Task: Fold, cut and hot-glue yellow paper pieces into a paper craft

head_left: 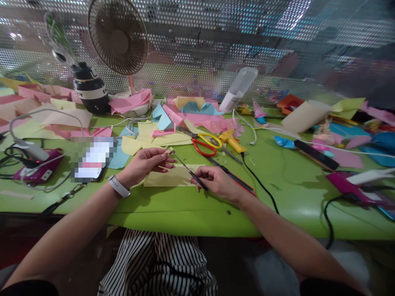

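2 hands at work over 1 bright green table (185,207). L hand (146,163): grip pinched w/ thumb & fingertips on 1 tiny pale yellow paper bit (169,150), held up above the table. R hand (214,181): grip closed round the black end of 1 thin long black-and-silver tool (196,179). Its tip is right by the L fingers; can't tell if it touches the paper bit. Under & b/w the hands lies 1 flat pale yellow paper sheet (166,178).

1 white wrist band (119,186) on the L arm. Next to the R hand, 1 long black tool w/ orange edge (237,181), partly hid. Past that: 2 scissor loops, 1 red (205,153) & 1 yellow (219,141), can't tell if 1 pair or 2. Beside them, 1 yellow plastic glue gun (233,141) w/ black cord.

On the L: 1 phone (95,158), screen blurred. 2 purple power blocks, 1 far L (40,167) & 1 far R (358,187). At back: 1 round fan (119,40), 1 black bottle w/ white band (91,92), 1 clear-and-white bottle (239,89), plus lots of pink, yellow & blue paper pcs, too many to count.
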The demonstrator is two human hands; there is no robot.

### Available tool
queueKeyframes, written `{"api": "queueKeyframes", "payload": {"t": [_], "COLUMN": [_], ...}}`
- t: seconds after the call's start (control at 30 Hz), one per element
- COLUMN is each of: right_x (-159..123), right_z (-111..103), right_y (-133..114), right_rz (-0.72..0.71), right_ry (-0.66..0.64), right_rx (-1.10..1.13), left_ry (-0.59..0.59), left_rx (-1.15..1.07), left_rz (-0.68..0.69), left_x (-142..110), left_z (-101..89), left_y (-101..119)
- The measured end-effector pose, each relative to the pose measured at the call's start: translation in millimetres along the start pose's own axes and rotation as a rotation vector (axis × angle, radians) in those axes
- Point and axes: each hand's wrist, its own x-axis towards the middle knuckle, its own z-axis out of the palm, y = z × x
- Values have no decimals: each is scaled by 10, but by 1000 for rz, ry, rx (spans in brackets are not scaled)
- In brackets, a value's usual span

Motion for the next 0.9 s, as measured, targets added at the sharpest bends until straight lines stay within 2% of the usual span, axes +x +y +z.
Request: {"api": "queueKeyframes", "payload": {"t": [0.27,0.9], "right_x": [1,21], "right_z": [3,-3], "right_y": [5,46], "right_rz": [-3,-13], "right_ry": [44,59], "right_rx": [12,9], "left_ry": [7,53], "left_rx": [-49,15], "left_rz": [-5,-19], "left_x": [4,23], "left_z": [-9,-52], "left_y": [-11,36]}}
